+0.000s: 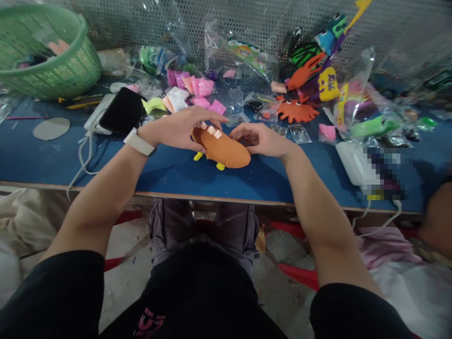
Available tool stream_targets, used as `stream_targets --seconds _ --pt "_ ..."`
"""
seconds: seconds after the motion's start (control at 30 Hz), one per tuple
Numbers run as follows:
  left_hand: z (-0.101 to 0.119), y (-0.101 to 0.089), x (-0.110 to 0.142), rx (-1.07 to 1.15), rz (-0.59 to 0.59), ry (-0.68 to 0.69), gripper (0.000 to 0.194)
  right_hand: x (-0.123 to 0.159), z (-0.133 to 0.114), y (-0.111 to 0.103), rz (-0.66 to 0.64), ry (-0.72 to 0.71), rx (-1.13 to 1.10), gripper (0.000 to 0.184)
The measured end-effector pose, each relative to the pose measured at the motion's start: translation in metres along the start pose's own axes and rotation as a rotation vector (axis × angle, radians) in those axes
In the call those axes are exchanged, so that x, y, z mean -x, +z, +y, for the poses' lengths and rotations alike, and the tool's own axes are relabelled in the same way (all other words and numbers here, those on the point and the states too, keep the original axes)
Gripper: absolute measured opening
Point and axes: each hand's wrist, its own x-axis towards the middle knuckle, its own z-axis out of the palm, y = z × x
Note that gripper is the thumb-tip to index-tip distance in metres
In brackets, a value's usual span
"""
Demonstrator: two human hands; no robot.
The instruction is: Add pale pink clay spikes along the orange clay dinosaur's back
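Observation:
An orange clay animal figure [231, 153] with pale pink spikes on its back and small yellow feet is held just over the table. My left hand [178, 126] wraps around its left end, thumb on the near side and fingers over the top. At the figure's right end, my right hand [266, 140] has its fingers curled against the far side; their tips are partly hidden. Beyond the hands are pink clay pieces [201, 87], a yellow-green clay piece [154, 104] and an orange clay crab [296, 110].
A green plastic basket [70, 70] stands at the back left. Nearer are a black phone [122, 110] and a white device with a cable. Clear bags and clay pieces line the perforated back panel. At right, a white power bank [349, 162] lies near a person's arm [438, 219].

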Motion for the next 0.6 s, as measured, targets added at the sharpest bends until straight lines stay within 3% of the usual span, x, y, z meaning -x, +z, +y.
stream_targets --seconds 0.33,0.47,0.6 --pt "0.007 -0.011 0.002 0.033 -0.097 0.003 0.078 -0.005 -0.009 0.02 0.083 -0.184 -0.117 0.048" --pt "0.021 -0.019 0.0 -0.017 -0.017 0.041 0.063 -0.001 -0.02 0.023 0.149 -0.257 -0.116 0.045" --pt "0.035 -0.018 -0.002 -0.139 0.136 0.105 0.052 0.003 -0.027 0.023 0.257 -0.357 -0.129 0.046"
